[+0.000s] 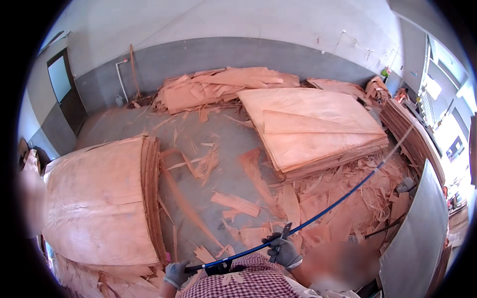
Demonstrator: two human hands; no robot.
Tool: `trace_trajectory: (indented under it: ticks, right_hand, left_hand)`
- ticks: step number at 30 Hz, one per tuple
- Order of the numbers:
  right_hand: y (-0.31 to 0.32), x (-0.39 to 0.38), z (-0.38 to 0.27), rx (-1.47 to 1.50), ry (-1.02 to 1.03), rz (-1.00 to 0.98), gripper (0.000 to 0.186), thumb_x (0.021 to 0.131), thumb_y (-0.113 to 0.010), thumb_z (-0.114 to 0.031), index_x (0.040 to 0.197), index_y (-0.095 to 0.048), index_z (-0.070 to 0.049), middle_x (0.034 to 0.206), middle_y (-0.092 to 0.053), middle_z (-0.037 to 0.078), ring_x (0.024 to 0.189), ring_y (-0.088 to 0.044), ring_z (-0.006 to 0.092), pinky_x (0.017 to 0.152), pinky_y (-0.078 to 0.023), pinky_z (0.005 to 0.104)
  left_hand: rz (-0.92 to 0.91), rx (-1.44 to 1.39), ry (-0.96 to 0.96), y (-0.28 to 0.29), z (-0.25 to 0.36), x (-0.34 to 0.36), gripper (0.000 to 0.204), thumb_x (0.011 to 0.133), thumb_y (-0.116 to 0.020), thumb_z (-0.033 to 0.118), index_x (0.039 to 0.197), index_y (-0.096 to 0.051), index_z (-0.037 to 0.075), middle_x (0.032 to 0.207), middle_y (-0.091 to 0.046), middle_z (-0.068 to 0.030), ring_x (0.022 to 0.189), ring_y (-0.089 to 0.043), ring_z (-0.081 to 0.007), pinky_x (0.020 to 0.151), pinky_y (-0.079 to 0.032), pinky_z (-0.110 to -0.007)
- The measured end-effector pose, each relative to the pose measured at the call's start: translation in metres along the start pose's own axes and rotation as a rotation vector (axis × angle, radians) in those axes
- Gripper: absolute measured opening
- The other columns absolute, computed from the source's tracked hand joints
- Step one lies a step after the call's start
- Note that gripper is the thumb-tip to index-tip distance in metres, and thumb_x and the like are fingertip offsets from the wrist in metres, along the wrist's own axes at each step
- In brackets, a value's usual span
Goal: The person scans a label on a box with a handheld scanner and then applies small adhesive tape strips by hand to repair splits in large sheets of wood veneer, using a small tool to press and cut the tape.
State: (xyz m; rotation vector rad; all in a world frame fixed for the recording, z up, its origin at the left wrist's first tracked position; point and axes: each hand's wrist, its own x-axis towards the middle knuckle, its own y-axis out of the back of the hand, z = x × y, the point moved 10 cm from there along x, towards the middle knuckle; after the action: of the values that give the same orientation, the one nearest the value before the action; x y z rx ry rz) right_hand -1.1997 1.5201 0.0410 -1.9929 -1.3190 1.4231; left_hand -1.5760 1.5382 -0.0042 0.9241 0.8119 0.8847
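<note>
A long blue pole point(328, 210) runs slantwise from in front of my body to the right-hand veneer sheets, its far end paler. My left hand point(176, 274), in a grey glove, is closed around the pole's black near end. Farther along, my right hand point(287, 252), gloved in grey too, is closed on the pole. From that same hand sticks up a dark, flat, knife-like piece point(286, 230); its exact kind is hard to tell. Beyond the pole lies a stack of reddish wood veneer sheets point(318, 126), with a loose folded piece on top.
Another veneer stack point(99, 198) stands at left. Scraps point(236, 202) litter the grey floor point(191, 144), thickest under the pole. A heap of torn veneer point(223, 85) lies along the far wall. At right a grey sheet point(417, 238) leans near more stacked veneer point(412, 139).
</note>
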Motion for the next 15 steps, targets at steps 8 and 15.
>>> trace_trajectory:
  ticks: [8, 15]
  right_hand:
    - [0.008, 0.152, -0.05, 0.088, 0.01, 0.138, 0.027, 0.071, -0.043, 0.012, 0.085, -0.05, -0.009, 0.084, -0.057, 0.009, 0.079, -0.059, 0.022, 0.042, -0.033, 0.0269]
    - [-0.036, 0.305, -0.131, -0.269, 0.108, 0.125, 0.025, 0.075, -0.046, 0.007, 0.095, -0.048, -0.007, 0.089, -0.058, 0.01, 0.094, -0.06, 0.0266, 0.047, -0.041, 0.0302]
  left_hand:
    - [-0.328, 0.166, 0.022, 0.013, -0.012, 0.201, 0.041, 0.072, -0.064, 0.042, 0.105, -0.06, 0.019, 0.084, -0.066, -0.0092, 0.08, -0.064, -0.029, 0.068, -0.046, -0.044]
    - [-0.122, 0.107, -0.063, 0.064, -0.029, 0.357, 0.044, 0.068, -0.066, 0.045, 0.101, -0.057, 0.016, 0.085, -0.064, -0.0087, 0.074, -0.062, -0.0303, 0.062, -0.046, -0.046]
